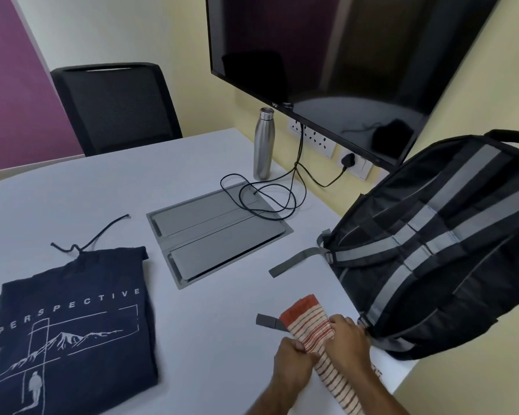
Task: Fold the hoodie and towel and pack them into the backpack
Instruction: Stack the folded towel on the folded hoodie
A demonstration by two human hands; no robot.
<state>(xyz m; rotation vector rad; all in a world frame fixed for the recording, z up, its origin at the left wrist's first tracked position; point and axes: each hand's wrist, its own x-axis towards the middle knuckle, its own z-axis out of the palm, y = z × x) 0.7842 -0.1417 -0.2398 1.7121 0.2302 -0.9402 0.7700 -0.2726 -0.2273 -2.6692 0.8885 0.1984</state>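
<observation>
A cream towel (pixel 309 322) with orange-red stripes lies as a narrow roll on the white table (pixel 216 319), near the front right. My left hand (pixel 292 362) grips its left side and my right hand (pixel 349 339) presses on its right side. The navy hoodie (pixel 72 324), folded flat with a white "PERSPECTIVE" print, rests at the front left, its drawstring trailing behind it. The black backpack (pixel 438 253) with grey straps lies on its side at the table's right edge, just right of my right hand. Its opening is hidden from view.
A grey flap-lid cable box (pixel 219 232) is set into the table's middle, with black cables (pixel 270 199) looped over it. A steel bottle (pixel 263 143) stands behind it under a wall-mounted monitor (pixel 342 64). A black chair (pixel 114 109) sits at the far side.
</observation>
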